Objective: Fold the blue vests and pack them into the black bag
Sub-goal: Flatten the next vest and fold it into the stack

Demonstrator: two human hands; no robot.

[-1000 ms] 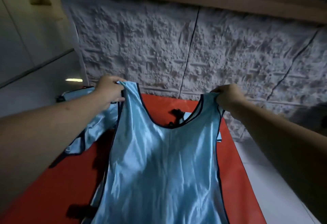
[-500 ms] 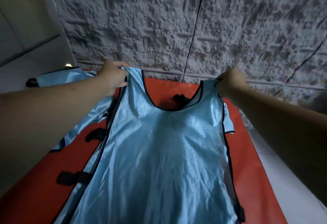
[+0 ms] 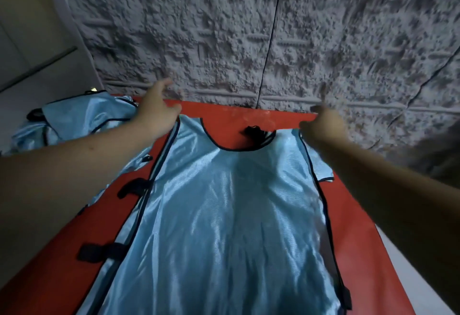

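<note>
Now we see the blue vest (image 3: 224, 215) spread flat on the red table (image 3: 361, 252). Our left hand (image 3: 156, 110) and right hand (image 3: 323, 125) sit at its shoulder straps, fingers loose, gripping nothing.

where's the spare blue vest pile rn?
Head view, far left: the blue vest pile sits on the red table beside the left hand.

Blue vest (image 3: 224, 215): shiny satin-like cloth, wrinkled. Red table (image 3: 368, 252): smooth, slightly glossy. Wall (image 3: 249, 28): rough, matt.
</note>
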